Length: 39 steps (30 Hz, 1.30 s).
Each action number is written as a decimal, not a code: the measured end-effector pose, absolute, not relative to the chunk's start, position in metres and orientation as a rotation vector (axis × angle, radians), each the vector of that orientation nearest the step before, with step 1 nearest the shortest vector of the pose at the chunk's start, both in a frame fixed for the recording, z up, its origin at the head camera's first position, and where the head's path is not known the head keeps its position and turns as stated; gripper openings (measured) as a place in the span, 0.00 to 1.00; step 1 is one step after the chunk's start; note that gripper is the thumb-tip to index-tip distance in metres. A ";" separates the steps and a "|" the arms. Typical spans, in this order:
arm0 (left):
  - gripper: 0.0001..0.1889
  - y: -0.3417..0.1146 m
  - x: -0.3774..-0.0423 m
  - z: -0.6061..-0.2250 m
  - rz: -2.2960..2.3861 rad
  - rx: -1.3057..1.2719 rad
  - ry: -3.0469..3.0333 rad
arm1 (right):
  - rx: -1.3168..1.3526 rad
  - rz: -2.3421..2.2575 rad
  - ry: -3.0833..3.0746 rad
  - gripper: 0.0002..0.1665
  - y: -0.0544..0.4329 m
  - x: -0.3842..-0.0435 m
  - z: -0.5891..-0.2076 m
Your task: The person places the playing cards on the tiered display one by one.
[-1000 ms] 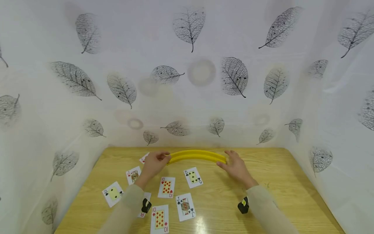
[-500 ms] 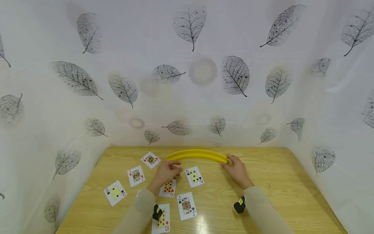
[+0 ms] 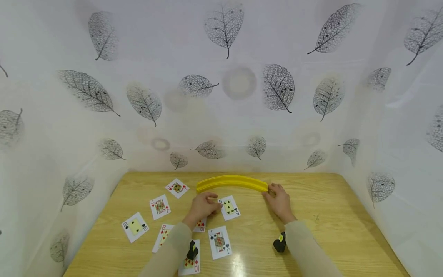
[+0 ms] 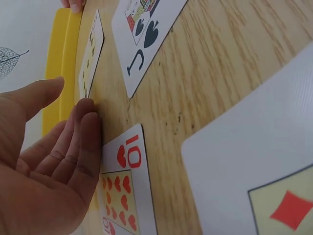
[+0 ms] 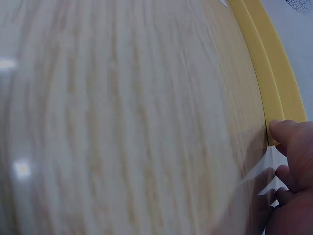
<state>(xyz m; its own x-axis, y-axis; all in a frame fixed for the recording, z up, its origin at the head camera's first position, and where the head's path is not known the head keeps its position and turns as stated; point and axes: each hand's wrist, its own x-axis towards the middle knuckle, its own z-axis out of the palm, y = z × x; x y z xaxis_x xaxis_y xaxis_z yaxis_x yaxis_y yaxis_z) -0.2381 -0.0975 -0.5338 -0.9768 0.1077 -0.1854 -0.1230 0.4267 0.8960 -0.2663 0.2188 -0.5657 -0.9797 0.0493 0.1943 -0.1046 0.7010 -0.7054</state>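
1. The yellow strip (image 3: 232, 180) lies at the back of the counter (image 3: 332, 227), above centre-bottom in the head view. Its long axis runs left to right, bowed toward the top of the frame, with both ends dipping.
2. The right hand (image 3: 279, 200) grasps the strip's right end. The right wrist view shows what the head view barely does: the thumb pressed on that end, the other fingers bent beside it. There the strip slants from the top down to the right edge.
3. The left hand (image 3: 202, 206) is released, holding nothing, between the strip and the cards. The left wrist view shows its palm, thumb well apart from the fingers; the strip runs top to bottom at upper left.
4. That view also shows "10" and hearts on the ten of hearts (image 4: 126, 186), which this hand mostly covers in the head view.
5. Other cards read, in the head view: "5" on the five of clubs (image 3: 229, 207), "J" on the jack of spades (image 3: 219, 242), "J" on the jack of diamonds (image 3: 160, 207), "2" on the two of spades (image 3: 135, 227), "8" on the eight of diamonds (image 3: 162, 237), "10" on the ten of diamonds (image 3: 190, 264).
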 end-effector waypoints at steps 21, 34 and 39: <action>0.32 -0.084 -0.240 -0.544 1.267 0.022 2.767 | 0.013 1.153 -2.753 0.29 0.218 -0.266 -0.565; 0.39 -0.073 -0.229 -0.541 1.203 0.021 2.848 | 0.017 1.147 -2.752 0.29 0.218 -0.265 -0.566; 0.39 -0.071 -0.227 -0.540 1.223 -0.010 2.834 | 0.010 1.149 -2.765 0.30 0.218 -0.265 -0.565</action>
